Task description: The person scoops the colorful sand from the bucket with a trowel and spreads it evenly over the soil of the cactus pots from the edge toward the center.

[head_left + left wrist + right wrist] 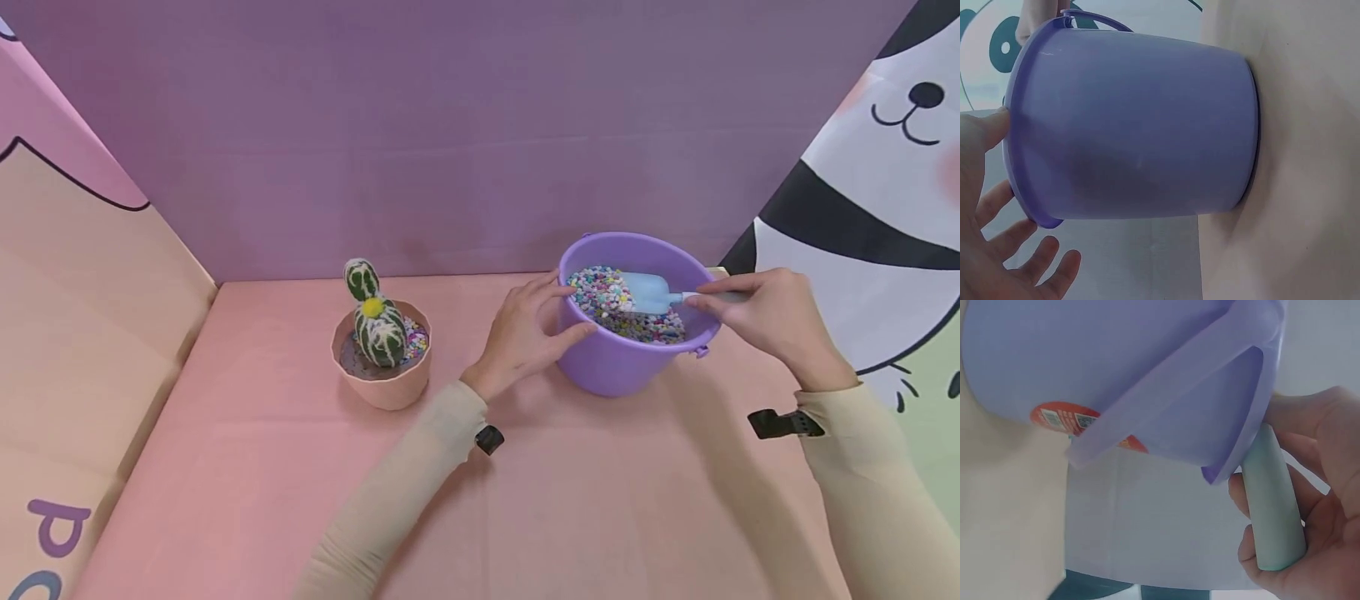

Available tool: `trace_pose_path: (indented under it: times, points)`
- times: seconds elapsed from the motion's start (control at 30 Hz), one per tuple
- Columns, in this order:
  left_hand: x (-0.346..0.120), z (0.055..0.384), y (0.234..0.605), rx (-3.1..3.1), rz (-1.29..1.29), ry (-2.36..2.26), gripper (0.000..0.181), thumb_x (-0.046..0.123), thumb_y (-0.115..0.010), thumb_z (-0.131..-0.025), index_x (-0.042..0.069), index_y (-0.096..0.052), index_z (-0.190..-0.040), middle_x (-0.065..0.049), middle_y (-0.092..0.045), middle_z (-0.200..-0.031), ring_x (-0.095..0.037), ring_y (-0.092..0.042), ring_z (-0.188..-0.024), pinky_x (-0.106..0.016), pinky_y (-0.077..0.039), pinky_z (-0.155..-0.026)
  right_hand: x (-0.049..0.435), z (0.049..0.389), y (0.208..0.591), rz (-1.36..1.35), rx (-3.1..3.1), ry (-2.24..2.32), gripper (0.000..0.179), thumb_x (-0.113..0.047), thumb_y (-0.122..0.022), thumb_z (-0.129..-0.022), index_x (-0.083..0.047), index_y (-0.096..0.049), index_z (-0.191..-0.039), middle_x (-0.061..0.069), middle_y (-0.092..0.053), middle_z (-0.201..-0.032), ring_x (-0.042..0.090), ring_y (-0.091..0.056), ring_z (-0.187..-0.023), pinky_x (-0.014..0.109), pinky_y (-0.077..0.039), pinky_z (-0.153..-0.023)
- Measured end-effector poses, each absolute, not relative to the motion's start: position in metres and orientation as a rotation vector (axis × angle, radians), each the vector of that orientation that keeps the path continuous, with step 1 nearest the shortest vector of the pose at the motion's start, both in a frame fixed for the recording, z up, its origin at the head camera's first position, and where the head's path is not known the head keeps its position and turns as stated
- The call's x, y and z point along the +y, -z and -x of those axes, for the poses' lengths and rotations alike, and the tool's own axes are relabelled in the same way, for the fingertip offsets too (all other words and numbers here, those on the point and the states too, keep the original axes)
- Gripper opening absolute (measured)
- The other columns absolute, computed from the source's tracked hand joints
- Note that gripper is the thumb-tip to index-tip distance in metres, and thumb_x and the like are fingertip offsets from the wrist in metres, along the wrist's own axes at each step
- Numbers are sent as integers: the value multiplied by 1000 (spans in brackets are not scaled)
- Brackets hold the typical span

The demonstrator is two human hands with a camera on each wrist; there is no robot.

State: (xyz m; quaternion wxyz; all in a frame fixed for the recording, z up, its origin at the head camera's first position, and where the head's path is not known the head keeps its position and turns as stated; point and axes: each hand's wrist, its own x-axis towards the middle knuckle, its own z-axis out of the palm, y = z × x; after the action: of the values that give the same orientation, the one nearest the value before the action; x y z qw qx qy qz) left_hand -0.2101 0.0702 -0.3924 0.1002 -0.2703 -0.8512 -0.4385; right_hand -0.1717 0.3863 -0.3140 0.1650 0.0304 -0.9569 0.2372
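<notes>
In the head view a purple bucket (615, 367) stands on the pink surface, holding many small multicoloured beads (600, 292). My right hand (780, 321) grips the handle of a light blue scoop (648, 292) at the bucket's right rim. The scoop's blade lies inside the bucket with beads at its front end. The right wrist view shows my fingers round the pale handle (1274, 506). My left hand (525, 333) rests on the left rim, thumb and fingers spread and fairly straight. In the left wrist view its fingertips touch the rim.
To the left stands a peach pot (386, 392) with a green cactus (380, 337), a yellow flower on it, and coloured beads beside it. A purple wall (465, 150) rises behind. A panda-print panel (862, 200) borders the right side. The bucket's own handle (1166, 381) hangs down its side.
</notes>
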Motion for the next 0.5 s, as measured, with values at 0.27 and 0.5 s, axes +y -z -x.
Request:
trace_pose_path:
  times: [0.27,0.5]
  points:
    - [69,213,395,-2502,793,1268,59,51,-79,-92,19,-70,-140,-2,-50,-166,-24,-46,-154,-45,-39,-126,391,168,315,31,-2737,-832,44,-42,-90,-86,-6,-85,-111,-53,-56,-71,-22,-55,-78,15,-44,-63]
    - [70,213,395,-2507,796,1247,60,53,-78,-92,19,-69,-141,-1,-50,-165,-23,-45,-154,-45,-38,-126,392,164,312,40,-2726,-843,46,-44,-89,-87,-6,-84,-113,-51,-56,-70,-24,-55,-78,14,-43,-63]
